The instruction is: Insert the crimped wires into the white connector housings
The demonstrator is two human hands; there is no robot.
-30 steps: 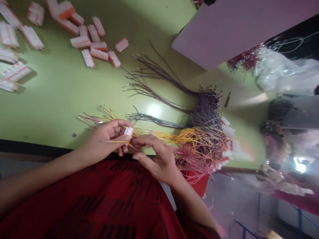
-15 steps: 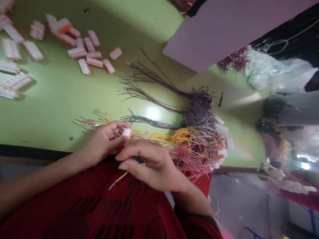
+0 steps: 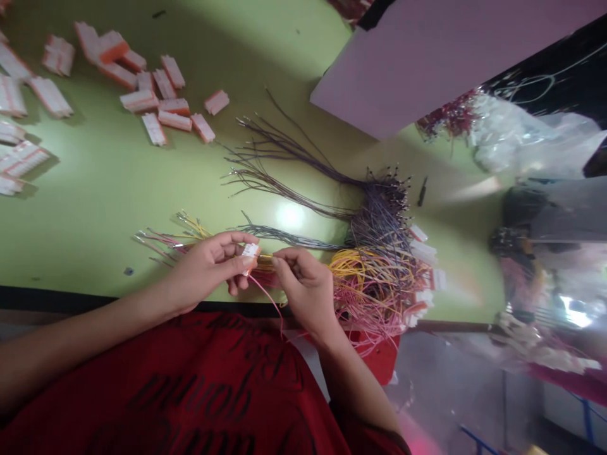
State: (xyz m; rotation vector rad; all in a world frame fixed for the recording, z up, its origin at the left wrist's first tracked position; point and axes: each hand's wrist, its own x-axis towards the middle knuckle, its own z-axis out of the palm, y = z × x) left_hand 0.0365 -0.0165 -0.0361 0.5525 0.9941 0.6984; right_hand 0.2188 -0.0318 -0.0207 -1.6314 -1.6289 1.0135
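Around the plug [image 3: 250, 251], left hand [image 3: 206, 268] is gripping snug. Just beside it, right hand [image 3: 309, 292] is pinching a thin wire [image 3: 266, 256].

The left grip [image 3: 203, 268] holds a white-and-orange connector [image 3: 250, 251], the right grip [image 3: 308, 291] a wire [image 3: 265, 256] beside it

connectors [image 3: 174, 121] left on table [image 3: 118, 189]; wires [image 3: 353, 262] right; box [image 3: 403, 69] behind wires

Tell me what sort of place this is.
Probably a wire-assembly workshop: bundles of coloured wires and scattered white-and-orange connectors lie on a green table, and the left hand holds a similar connector.
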